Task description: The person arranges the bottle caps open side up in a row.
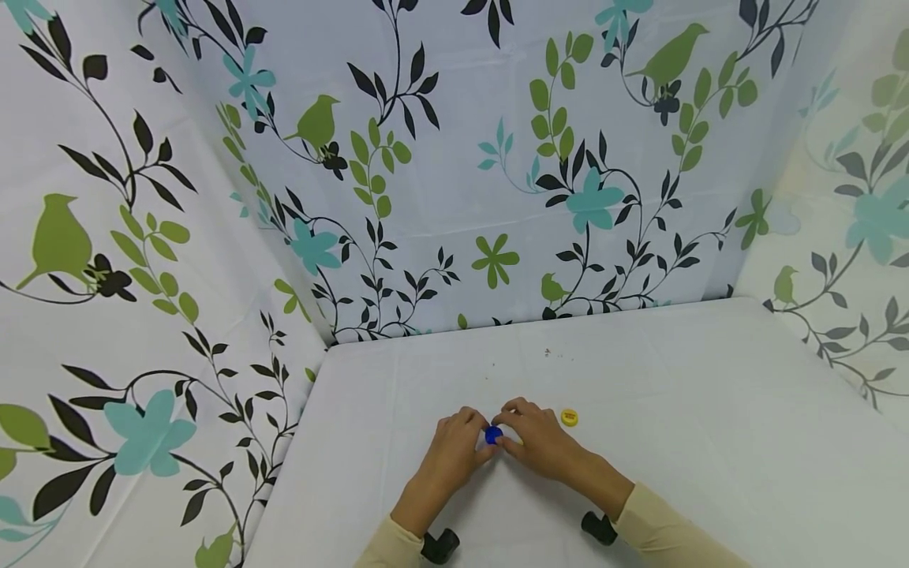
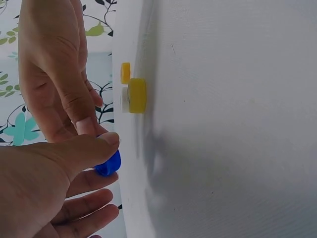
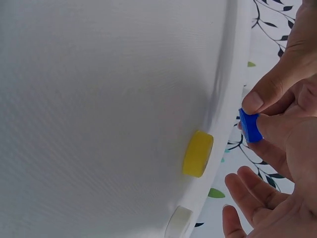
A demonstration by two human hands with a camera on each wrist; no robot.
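Observation:
A small blue bottle cap (image 1: 493,435) is between my two hands, in front of me over the white table. My left hand (image 1: 453,450) pinches it from the left, thumb on one side and fingers on the other. From the other side my right hand (image 1: 541,442) grips the same blue cap (image 3: 251,126) by thumb and fingertips. In the left wrist view my left thumb (image 2: 94,151) covers part of the blue cap (image 2: 110,163). A yellow cap (image 3: 198,153) stands on the table near my right hand, mostly hidden behind that hand in the head view.
Another yellow cap (image 1: 570,416) with print on top lies right of my right hand. A white cap (image 3: 179,223) sits close to the nearer yellow one. Small dark specks (image 1: 548,353) dot the table's far part. Patterned cloth (image 1: 440,181) hangs around the table's back and sides.

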